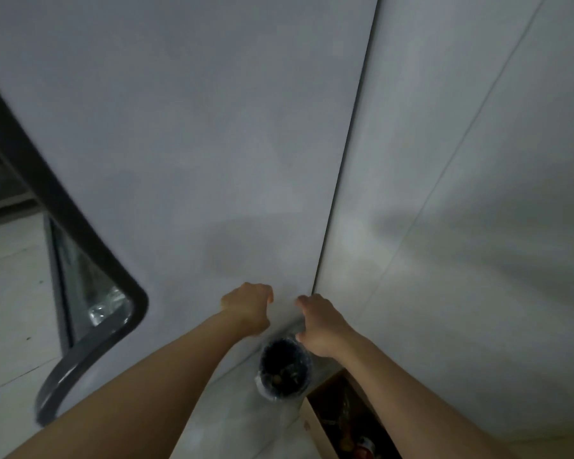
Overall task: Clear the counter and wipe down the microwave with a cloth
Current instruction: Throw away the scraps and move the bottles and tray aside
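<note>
We see our left hand [246, 308] and right hand [318, 323] reaching down side by side, fingers curled as if each pinches something thin and clear between them, perhaps a plastic bag rim; the picture is too dim and blurred to be sure. Just below the right hand sits a round dark bin lined with clear plastic [284, 369], and nearer us, under the right forearm, an open brown cardboard box [343, 422]. Neither microwave nor cloth is in view. We judge the risk to be the liner slipping off the rim, or a careless pull tipping the bin and spilling its contents.
</note>
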